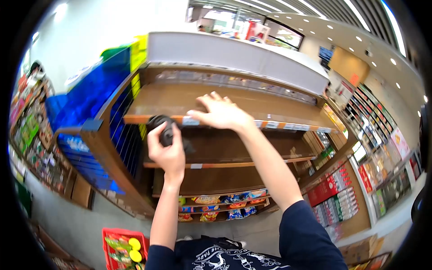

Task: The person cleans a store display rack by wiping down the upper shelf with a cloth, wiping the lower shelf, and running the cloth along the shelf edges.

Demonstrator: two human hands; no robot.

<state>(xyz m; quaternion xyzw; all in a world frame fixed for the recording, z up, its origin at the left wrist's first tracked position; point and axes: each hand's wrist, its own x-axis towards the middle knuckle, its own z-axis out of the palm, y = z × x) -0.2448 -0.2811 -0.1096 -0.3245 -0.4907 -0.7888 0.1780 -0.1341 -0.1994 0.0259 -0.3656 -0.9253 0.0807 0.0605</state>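
Observation:
My left hand (169, 155) is wrapped round a crumpled dark bundle (158, 121) that looks like black cloth. This bundle is close to the left end of the front edge of the brown upper shelf (279, 104). Over that same edge, near the price labels (191, 121), my right hand (225, 113) reaches forward with its fingers outstretched and nothing in it. I cannot tell whether its fingertips touch the shelf board. Bare brown boards of the middle shelf (247, 145) show below.
Snack bags (209, 217) line the lowest shelf. A red basket (104, 245) with packaged goods is on the floor at left. Blue bags (96, 90) hang by the rack's left side. Bottle packs (337, 202) stand at right.

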